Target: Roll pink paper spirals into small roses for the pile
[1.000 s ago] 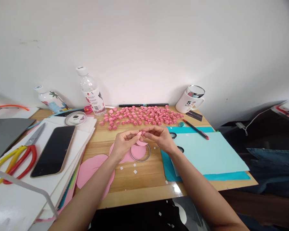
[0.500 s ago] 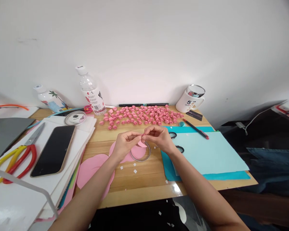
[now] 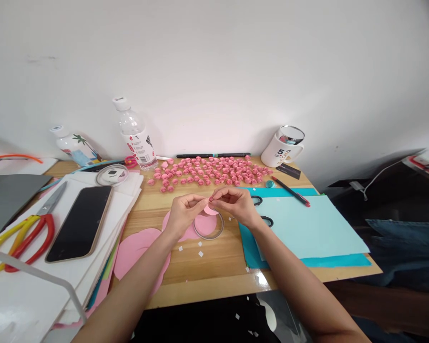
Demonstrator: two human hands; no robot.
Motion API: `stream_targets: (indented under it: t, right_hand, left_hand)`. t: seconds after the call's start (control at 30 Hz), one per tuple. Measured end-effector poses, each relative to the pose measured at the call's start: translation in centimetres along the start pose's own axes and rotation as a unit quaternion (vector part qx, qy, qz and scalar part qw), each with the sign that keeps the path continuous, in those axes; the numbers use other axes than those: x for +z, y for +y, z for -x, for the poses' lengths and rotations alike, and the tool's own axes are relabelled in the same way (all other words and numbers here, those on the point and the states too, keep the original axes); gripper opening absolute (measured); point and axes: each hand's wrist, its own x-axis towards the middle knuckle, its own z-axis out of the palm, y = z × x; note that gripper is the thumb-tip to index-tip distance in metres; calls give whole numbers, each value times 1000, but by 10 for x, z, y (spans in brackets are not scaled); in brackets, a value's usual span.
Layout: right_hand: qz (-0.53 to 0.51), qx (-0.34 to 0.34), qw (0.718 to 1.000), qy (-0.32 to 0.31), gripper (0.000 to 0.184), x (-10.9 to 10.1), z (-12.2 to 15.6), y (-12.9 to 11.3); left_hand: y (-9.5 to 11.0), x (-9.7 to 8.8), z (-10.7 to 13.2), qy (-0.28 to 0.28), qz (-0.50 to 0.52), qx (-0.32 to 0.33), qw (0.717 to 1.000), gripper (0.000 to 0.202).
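Note:
Between my two hands is a small pink paper strip (image 3: pixel 210 209), partly rolled at its top, its loose curved end hanging down. The fingertips of my left hand (image 3: pixel 188 209) pinch it from the left. My right hand (image 3: pixel 234 202) pinches the rolled part, which the fingers mostly hide. Just below lies a roll of tape (image 3: pixel 221 230), a thin grey ring resting on pink paper cut in rounded shapes (image 3: pixel 139 252). Behind my hands, many small rolled pink paper roses (image 3: pixel 214 171) are spread over the wooden table (image 3: pixel 214 274).
On the left, a phone (image 3: pixel 80 224) and red-and-yellow scissors (image 3: pixel 39 226) lie on stacked paper. A water bottle (image 3: pixel 137 138) and a mug (image 3: pixel 280 150) stand by the wall. To the right are blue sheets (image 3: pixel 311 228), black-handled scissors (image 3: pixel 267 221) and a pencil (image 3: pixel 291 190).
The pink strip has turned between my fingertips, and its loose end now hangs as a rounder flap, slightly higher. My hands have hardly shifted.

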Motion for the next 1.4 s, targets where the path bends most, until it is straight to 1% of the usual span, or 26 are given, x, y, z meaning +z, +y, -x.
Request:
stream_targets:
  t: [0.33, 0.57, 0.73, 0.8, 0.87, 0.97, 1.07, 1.17, 1.23, 1.4]
  right_hand:
    - [17, 25, 999, 24, 21, 2, 1, 2]
    - [71, 7, 997, 14, 18, 4, 2, 5]
    - [89, 19, 995, 30, 27, 4, 2, 7]
    - [91, 41, 995, 28, 35, 2, 1, 7]
    - [78, 84, 993, 7, 40, 1, 1, 7]
    - [31, 126, 991, -14, 39, 1, 0, 6]
    - [-5, 126, 992, 23, 38, 2, -1, 5]
    - [-15, 122, 991, 59, 39, 3, -2, 3]
    - [-14, 115, 990, 77, 40, 2, -2, 2]
    - [-1, 85, 990, 112, 38, 2, -2, 1]
  left_hand:
    - [-5, -1, -2, 32, -29, 27, 999, 14]
    - [-5, -2, -1, 37, -9, 3, 999, 15]
    - [-8, -2, -2, 48, 32, -14, 998, 16]
    - [-6, -1, -3, 57, 52, -22, 997, 17]
    - [-4, -1, -3, 78, 67, -27, 994, 18]
    - [-2, -2, -4, 109, 62, -28, 992, 20]
    - [-3, -1, -4, 110, 20, -8, 994, 20]
    - [-2, 0, -2, 101, -30, 15, 994, 20]
    - [-1, 1, -1, 93, -54, 19, 994, 18]
    - [2, 4, 1, 52, -56, 9, 997, 17]
